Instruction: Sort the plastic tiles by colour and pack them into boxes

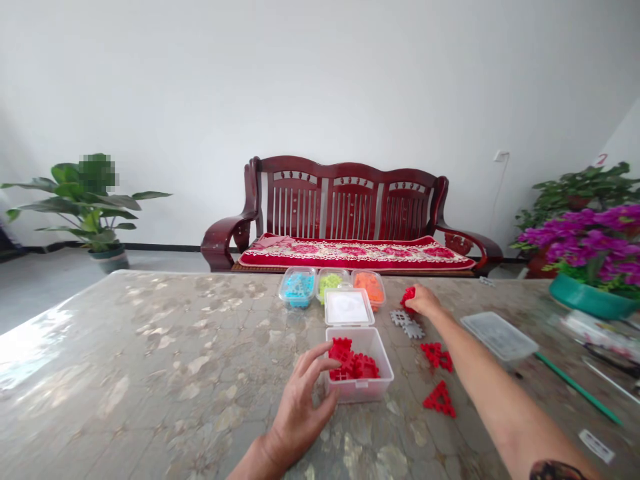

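My right hand reaches out at the far right of the table, its fingers closed on a red plastic building piece. Just below it, two grey notched pieces lie on the tabletop. My left hand is at the left side of a clear plastic box, with curved fingers apart and fingertips at the rim; whether they press on it I cannot tell. Several red interlocking pieces fill part of the box. Its lid stands tipped back behind it. Beside my right forearm lie a red piece and a red triangular piece.
Behind the lid stand containers of blue pieces, green pieces and orange pieces. To the right lie a clear lid, a green stick and a teal flower pot. A wooden bench stands beyond the table.
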Demonstrator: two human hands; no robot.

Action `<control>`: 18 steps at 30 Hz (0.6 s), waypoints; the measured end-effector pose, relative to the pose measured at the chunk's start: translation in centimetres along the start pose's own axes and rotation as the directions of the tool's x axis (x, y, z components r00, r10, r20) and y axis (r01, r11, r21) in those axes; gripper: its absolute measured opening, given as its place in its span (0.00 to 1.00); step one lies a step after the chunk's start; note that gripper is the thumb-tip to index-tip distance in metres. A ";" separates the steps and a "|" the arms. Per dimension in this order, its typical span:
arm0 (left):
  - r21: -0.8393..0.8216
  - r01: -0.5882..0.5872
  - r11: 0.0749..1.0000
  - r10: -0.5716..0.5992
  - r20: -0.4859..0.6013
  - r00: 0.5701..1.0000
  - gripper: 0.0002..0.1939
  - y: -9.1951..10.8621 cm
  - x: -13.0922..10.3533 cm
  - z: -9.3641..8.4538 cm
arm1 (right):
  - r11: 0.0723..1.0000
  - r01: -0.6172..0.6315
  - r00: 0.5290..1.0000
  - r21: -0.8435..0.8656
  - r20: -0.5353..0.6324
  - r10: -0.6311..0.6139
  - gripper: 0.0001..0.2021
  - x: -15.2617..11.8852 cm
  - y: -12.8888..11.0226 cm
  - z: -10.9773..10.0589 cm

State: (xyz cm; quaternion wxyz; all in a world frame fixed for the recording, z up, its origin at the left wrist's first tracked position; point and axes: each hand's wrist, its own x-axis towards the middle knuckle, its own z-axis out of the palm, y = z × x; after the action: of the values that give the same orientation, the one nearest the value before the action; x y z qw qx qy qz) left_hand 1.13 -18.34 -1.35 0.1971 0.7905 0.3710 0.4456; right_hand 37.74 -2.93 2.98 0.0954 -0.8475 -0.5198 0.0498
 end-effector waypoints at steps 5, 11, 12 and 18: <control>-0.012 -0.011 1.000 0.011 0.001 1.000 0.19 -0.1 -0.1 0.1 | 0.980 0.150 0.988 0.133 -0.048 -0.145 0.23 -1.9 0.2 -2.7; -0.034 0.002 0.999 -0.002 0.011 1.000 0.19 -0.2 -0.1 0.3 | 0.704 0.538 0.817 0.463 -0.080 -0.572 0.35 -10.5 -3.4 -7.3; -0.038 0.001 0.999 -0.001 0.014 1.000 0.19 -0.2 -0.1 0.3 | 0.662 0.586 0.770 0.467 -0.066 -0.635 0.35 -12.0 -4.3 -7.7; -0.063 -0.010 0.998 0.011 0.005 1.000 0.17 -0.3 -0.1 0.4 | 0.509 0.728 0.574 0.460 -0.001 -0.819 0.36 -16.9 -8.6 -6.1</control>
State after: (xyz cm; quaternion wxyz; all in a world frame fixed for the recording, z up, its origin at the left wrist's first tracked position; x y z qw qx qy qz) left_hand 1.36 -18.24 -1.79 0.2207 0.7870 0.3520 0.4561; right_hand 23.68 -14.85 10.52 0.2259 -0.4717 -0.8281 0.2015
